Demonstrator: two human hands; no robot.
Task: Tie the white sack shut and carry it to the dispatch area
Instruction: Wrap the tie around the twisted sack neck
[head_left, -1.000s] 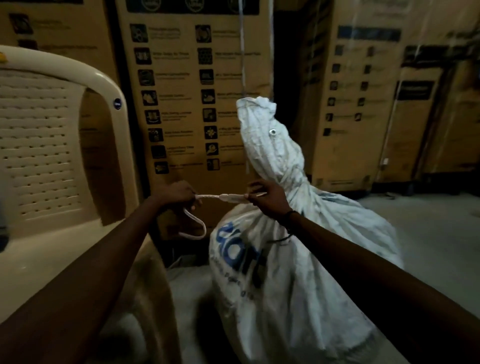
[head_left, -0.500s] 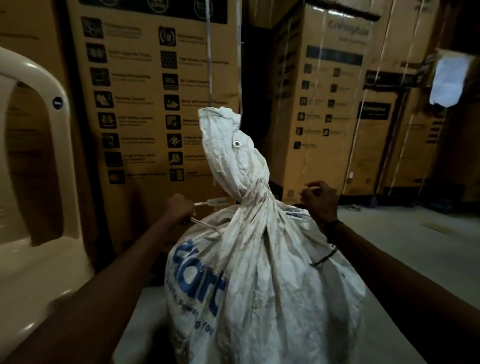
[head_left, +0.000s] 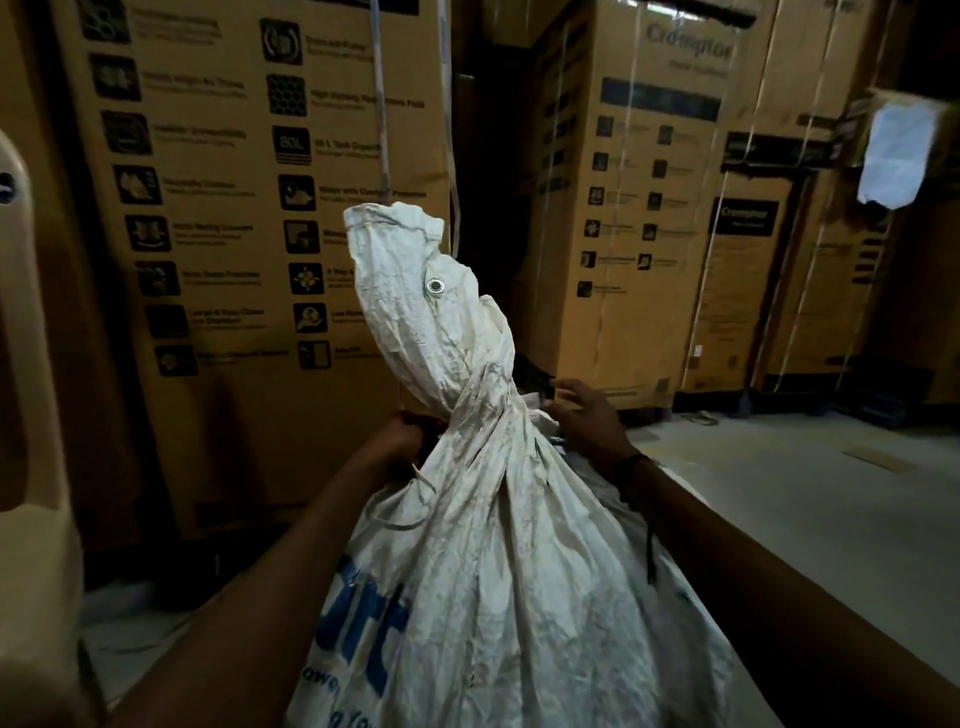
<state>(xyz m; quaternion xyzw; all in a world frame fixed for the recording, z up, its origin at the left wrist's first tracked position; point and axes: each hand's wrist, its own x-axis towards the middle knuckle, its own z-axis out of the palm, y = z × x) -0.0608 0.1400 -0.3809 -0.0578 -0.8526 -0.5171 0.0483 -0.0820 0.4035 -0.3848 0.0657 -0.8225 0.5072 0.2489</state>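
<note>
The white sack (head_left: 519, 561) stands on the floor (head_left: 810, 499), right in front of the person and between their two arms. It is big and wrinkly, with blue letters low on its left side. Its top is bunched and twisted into a thin neck, and the loose end sticks up above the neck and leans to the left. A small metal ring (head_left: 435, 285) shines on that loose end.

The left hand (head_left: 408, 436) is pressed against the left side of the neck. Its fingers are curled up tight there, but the sack hides what they hold, so I cannot tell. The right hand (head_left: 584, 415) is at the right side of the neck, and its fingertips pinch a bit of white tie (head_left: 532, 401) that pokes out there. A dark band goes round the right wrist.

Tall brown boxes (head_left: 249, 208) stand behind the sack. Part of a cream plastic chair (head_left: 31, 415) shows at the left edge.
</note>
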